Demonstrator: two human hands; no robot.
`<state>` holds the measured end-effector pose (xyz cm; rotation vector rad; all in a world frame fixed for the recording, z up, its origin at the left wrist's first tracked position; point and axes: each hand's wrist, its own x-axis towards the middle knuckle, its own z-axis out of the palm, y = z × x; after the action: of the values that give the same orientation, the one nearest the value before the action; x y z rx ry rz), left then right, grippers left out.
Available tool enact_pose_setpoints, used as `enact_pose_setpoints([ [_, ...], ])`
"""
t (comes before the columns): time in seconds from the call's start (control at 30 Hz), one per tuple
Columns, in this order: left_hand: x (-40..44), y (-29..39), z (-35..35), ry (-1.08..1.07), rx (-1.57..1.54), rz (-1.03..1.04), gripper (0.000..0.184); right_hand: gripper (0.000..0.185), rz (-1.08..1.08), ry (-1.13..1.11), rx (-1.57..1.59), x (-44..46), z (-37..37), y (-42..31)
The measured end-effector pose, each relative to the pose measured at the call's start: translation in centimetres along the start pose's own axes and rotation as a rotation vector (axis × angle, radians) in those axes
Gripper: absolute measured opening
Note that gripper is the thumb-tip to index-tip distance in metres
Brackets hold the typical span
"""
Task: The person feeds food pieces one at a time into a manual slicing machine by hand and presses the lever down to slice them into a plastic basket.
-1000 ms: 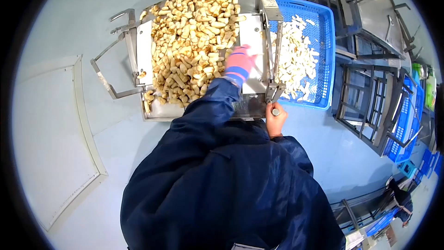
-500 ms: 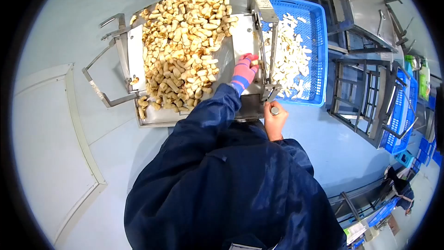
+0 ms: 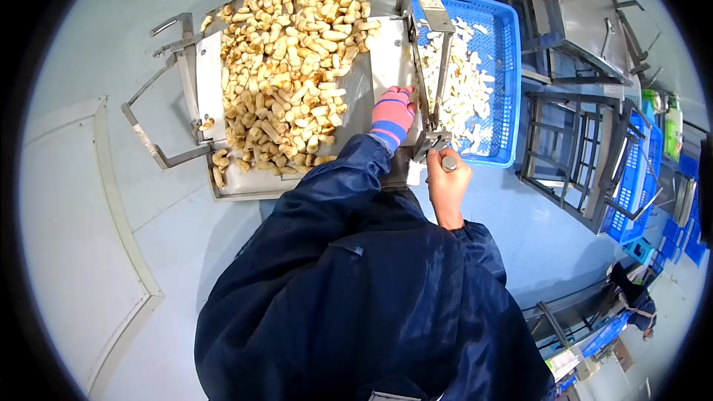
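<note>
While the bare right hand (image 3: 449,189) grasps the steel handle (image 3: 448,164) below the cutter's lever arm (image 3: 443,74), the gloved left hand (image 3: 394,111) rests with curled fingers on the white board (image 3: 388,52); whether it grips anything, I cannot tell. Stubby mushrooms (image 3: 286,67) lie heaped on the steel tray (image 3: 359,85), left of both hands; they look light, springy and easily bruised, probably best held round the stem. Sliced pieces (image 3: 457,78) lie right, in the blue crate (image 3: 508,89).
</note>
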<state>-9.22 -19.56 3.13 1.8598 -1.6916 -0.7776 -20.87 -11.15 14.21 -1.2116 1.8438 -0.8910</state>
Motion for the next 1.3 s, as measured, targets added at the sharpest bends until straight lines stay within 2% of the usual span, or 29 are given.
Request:
enact_pose_setpoints([
  [0.13,0.3,-0.1,-0.9,-0.079,0.071,0.018,0.027,0.024,0.063,-0.062,-0.008,0.6,-0.7,-2.6],
  [0.33,0.5,-0.7,1.2,-0.32,0.43,0.017,0.02,0.026,0.113,-0.093,0.036,1.4,-1.0,-3.9],
  [0.43,-0.3,-1.0,0.9,-0.288,0.258,0.079,0.018,0.026,0.122,-0.093,0.039,1.3,-0.9,-3.7],
  [0.57,-0.4,-1.5,-1.9,0.059,0.063,0.1,0.018,0.026,0.119,-0.1,0.008,1.1,-0.9,-2.7],
  [0.67,-0.7,-1.8,-2.7,0.063,0.254,0.173,0.02,0.026,0.111,-0.089,0.005,1.0,-0.6,-2.2],
  [0.7,-0.8,-1.4,-2.4,-0.073,0.281,0.179,0.021,0.026,0.106,-0.081,0.007,0.9,-0.5,-2.1],
  [0.8,-1.3,-2.2,1.1,0.092,0.225,0.272,0.022,0.026,0.109,-0.093,0.046,0.8,-0.6,-2.3],
  [0.83,-1.5,-1.4,1.6,0.127,0.092,0.154,0.029,0.026,0.106,-0.094,0.041,0.8,-0.7,-2.4],
  [0.93,-2.1,-1.9,0.4,0.075,0.29,0.355,0.035,0.026,0.102,-0.105,0.016,0.7,-0.9,-2.3],
  [0.97,-2.2,-2.5,0.8,0.049,0.183,0.259,0.042,0.026,0.1,-0.107,0.008,0.8,-0.9,-2.1],
  [1.07,-2.0,-2.0,-2.0,-0.023,0.246,0.119,0.044,0.027,0.111,-0.106,0.012,0.8,-0.8,-1.9],
  [1.1,-1.9,-2.1,-2.4,-0.009,0.286,0.136,0.037,0.027,0.113,-0.104,0.018,0.7,-0.7,-1.9],
  [1.2,-1.0,-4.0,-0.9,-0.196,0.187,0.224,0.035,0.027,0.12,-0.097,0.026,0.7,-0.5,-1.6],
  [1.3,-0.3,-3.8,-0.4,-0.1,-0.048,0.085,0.027,0.026,0.092,-0.094,0.017,0.6,-0.5,-1.4],
])
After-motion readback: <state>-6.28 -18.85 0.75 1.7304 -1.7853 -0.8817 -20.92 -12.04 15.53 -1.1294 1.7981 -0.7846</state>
